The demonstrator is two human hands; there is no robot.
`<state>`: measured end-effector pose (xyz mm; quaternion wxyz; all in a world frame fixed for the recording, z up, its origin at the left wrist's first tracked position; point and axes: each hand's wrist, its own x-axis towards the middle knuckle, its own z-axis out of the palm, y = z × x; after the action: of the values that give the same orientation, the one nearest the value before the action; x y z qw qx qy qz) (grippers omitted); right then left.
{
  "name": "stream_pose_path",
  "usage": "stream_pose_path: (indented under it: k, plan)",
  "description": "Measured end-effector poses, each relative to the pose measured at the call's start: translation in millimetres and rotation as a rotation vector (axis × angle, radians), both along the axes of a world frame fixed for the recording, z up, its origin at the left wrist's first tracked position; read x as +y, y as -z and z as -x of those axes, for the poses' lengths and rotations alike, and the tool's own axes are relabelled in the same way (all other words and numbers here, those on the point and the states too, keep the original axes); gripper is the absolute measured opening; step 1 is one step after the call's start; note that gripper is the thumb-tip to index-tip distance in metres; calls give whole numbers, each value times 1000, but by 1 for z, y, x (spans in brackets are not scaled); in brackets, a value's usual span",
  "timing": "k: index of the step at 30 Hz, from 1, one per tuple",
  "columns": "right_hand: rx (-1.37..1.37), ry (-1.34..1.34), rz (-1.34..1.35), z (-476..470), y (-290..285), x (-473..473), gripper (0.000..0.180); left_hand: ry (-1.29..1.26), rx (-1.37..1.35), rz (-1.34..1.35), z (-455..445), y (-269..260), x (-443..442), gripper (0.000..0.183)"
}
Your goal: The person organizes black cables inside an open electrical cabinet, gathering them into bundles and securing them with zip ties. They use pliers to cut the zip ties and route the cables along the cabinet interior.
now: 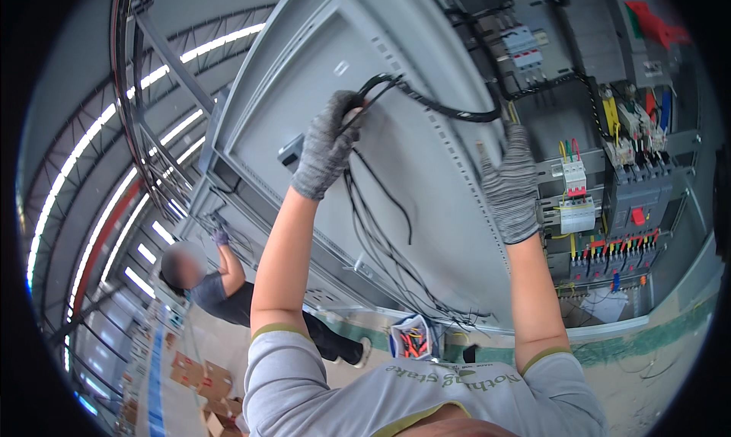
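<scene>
My left hand (333,146), in a grey knitted glove, is closed around a bundle of black wires (381,211). Their loose ends hang below it in front of the open grey cabinet door (451,226). From the left hand, a wrapped black cable harness (442,108) curves right towards the cabinet interior. My right hand (511,183), gloved alike, is raised by the door's right edge. Its thumb stands apart from the fingers, whose tips are near or touching the harness at its bend; contact is not clear. A dark box-shaped part (290,150) on the door is partly hidden behind my left hand.
Inside the cabinet at right are a moulded-case circuit breaker (637,200), small breakers (574,177) and coloured wires. A tool bag (412,339) with red-handled tools stands below the door. Another person (223,288) works at left, near cardboard boxes (200,374).
</scene>
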<state>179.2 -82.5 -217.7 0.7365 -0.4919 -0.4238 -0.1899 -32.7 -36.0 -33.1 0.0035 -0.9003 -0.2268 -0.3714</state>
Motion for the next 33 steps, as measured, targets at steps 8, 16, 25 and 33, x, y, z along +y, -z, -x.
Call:
stream_pose_path:
  k: [8, 16, 25, 33]
  plan:
    - [-204, 347, -63, 15, -5, -22, 44, 131, -46, 266, 17, 10, 14, 24]
    - [-182, -380, -76, 103, -56, -18, 17, 210, -10, 27, 35, 22, 36, 22]
    - [170, -984, 134, 99, -127, 13, 31, 331, -164, 574, 71, 32, 29, 18]
    - [62, -869, 270, 132, -114, 27, 21, 31, -197, -216, 78, 53, 39, 14]
